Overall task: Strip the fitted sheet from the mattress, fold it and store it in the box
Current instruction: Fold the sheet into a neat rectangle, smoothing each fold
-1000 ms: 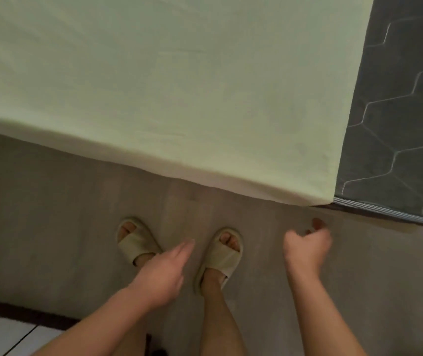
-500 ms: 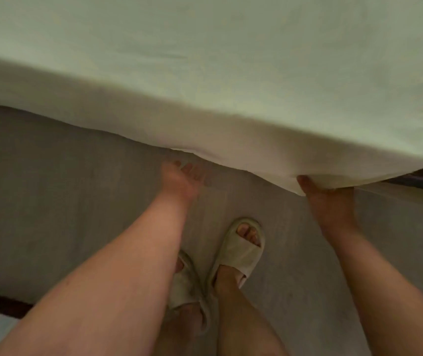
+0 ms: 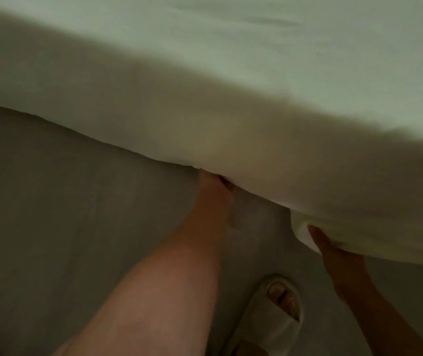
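Blur smears the whole view, so edges are soft and fine detail is lost. The pale green fitted sheet (image 3: 231, 80) fills the far half of the scene, stretched over the top of the bed and hanging down its near side; whatever it covers is completely hidden.

The left hand (image 3: 214, 187) reaches up to the lower hem near the middle. Its fingertips disappear beneath the cloth, and I cannot tell whether they are curled round the hem or only slid under it. To the right, the right hand (image 3: 333, 249) is at a bunched, sagging fold of the same hem. Its thumb lies on the near face of the fold and its fingers are out of sight behind it, so it looks to be pinching the cloth there. The bottom frame edge cuts off both forearms.

Grey floor (image 3: 64, 214) lies near and left, dim and featureless. One pale open-toed slipper (image 3: 274, 317) shows between the arms, with toes visible at its front and its heel cut off. The other foot is hidden.
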